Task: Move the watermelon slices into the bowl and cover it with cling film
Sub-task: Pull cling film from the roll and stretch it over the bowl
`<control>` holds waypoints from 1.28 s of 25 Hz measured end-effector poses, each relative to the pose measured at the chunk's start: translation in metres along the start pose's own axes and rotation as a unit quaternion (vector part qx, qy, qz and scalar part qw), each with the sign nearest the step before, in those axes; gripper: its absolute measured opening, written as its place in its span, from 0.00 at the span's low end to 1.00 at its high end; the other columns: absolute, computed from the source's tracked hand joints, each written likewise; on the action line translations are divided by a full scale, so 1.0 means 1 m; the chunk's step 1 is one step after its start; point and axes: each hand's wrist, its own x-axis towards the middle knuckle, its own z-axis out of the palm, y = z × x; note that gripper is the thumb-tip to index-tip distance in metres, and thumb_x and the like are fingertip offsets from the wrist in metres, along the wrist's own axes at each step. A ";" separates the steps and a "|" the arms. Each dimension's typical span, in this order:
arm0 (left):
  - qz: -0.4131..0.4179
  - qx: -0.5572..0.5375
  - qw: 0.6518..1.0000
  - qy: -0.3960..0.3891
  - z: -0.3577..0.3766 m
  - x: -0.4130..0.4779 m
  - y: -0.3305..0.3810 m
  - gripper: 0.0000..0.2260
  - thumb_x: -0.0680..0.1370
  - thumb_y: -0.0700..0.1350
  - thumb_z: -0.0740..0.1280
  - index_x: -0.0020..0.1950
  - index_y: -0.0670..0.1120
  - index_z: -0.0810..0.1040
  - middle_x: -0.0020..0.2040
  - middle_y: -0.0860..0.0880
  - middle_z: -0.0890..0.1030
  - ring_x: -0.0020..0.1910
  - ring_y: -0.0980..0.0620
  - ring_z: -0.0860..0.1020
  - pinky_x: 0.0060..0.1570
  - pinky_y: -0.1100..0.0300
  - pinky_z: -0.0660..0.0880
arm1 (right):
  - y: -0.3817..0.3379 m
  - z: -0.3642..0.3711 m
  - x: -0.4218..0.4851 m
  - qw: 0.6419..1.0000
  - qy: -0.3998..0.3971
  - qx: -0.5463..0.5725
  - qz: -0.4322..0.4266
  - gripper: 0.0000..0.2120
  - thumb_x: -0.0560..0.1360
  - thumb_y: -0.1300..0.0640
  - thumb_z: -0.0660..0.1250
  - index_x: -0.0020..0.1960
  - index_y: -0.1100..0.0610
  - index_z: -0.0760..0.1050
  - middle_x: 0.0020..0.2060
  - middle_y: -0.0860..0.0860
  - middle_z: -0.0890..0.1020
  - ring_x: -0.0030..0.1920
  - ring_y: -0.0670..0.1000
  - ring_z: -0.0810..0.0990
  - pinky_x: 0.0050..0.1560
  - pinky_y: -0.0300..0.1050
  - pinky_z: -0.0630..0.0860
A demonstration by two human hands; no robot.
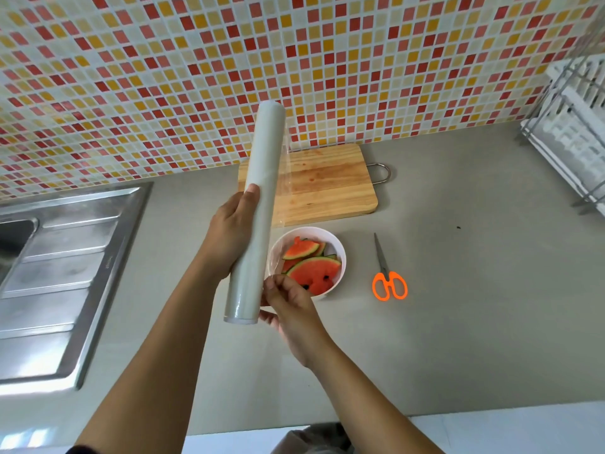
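L hand (229, 231), centre of frame, holds a long pale-grey roll of cling film (262, 178) tilted near upright above the grey tabletop (474, 290); its fingers (252, 191) are wrapped round the roll's middle. R hand (288, 306) sits just below and right of it, fingertips bunched together, pinching the loose edge of clear film (285, 178), which stands off the roll's right side as a narrow strip. Round white bowl (342, 253) sits on the tabletop right behind the R hand, w/ red, green-rinded watermelon slices (316, 271) piled inside, uncovered. Orange-handled scissors (388, 280) lie right of the bowl, blades together. Light wooden chopping board (327, 185) w/ a metal loop handle lies behind, by the mosaic tile wall (163, 77). Steel sink (65, 257) at left, white dish rack (573, 126) at upper right.
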 end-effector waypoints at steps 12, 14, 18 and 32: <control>0.055 0.321 0.944 0.042 -0.018 -0.001 0.015 0.24 0.78 0.61 0.56 0.56 0.40 0.73 0.46 0.44 0.73 0.42 0.46 0.72 0.41 0.54 0.66 | -0.006 0.004 0.008 0.988 0.083 0.092 0.095 0.18 0.79 0.44 0.54 0.46 0.56 0.75 0.37 0.51 0.78 0.38 0.49 0.77 0.40 0.41 0.75; 0.061 0.329 0.942 0.033 -0.023 -0.004 0.017 0.25 0.77 0.62 0.55 0.56 0.41 0.72 0.47 0.43 0.73 0.44 0.45 0.73 0.43 0.54 0.68 | -0.021 0.014 0.029 0.983 0.088 0.100 0.126 0.26 0.77 0.36 0.48 0.49 0.54 0.75 0.43 0.53 0.78 0.43 0.50 0.78 0.41 0.42 0.75; 0.049 0.333 0.941 0.023 -0.029 -0.007 0.017 0.25 0.77 0.63 0.55 0.56 0.42 0.71 0.48 0.44 0.74 0.44 0.45 0.74 0.44 0.54 0.70 | -0.039 0.037 0.063 0.979 0.032 0.116 0.164 0.34 0.72 0.28 0.42 0.49 0.52 0.76 0.49 0.53 0.80 0.49 0.52 0.78 0.47 0.47 0.75; 0.013 0.235 0.970 -0.060 0.051 -0.012 0.012 0.16 0.80 0.51 0.53 0.54 0.40 0.71 0.51 0.37 0.76 0.50 0.36 0.75 0.47 0.52 0.68 | -0.063 -0.046 0.068 0.953 0.290 -0.018 -0.085 0.13 0.79 0.50 0.58 0.41 0.48 0.79 0.35 0.45 0.73 0.31 0.46 0.68 0.31 0.38 0.65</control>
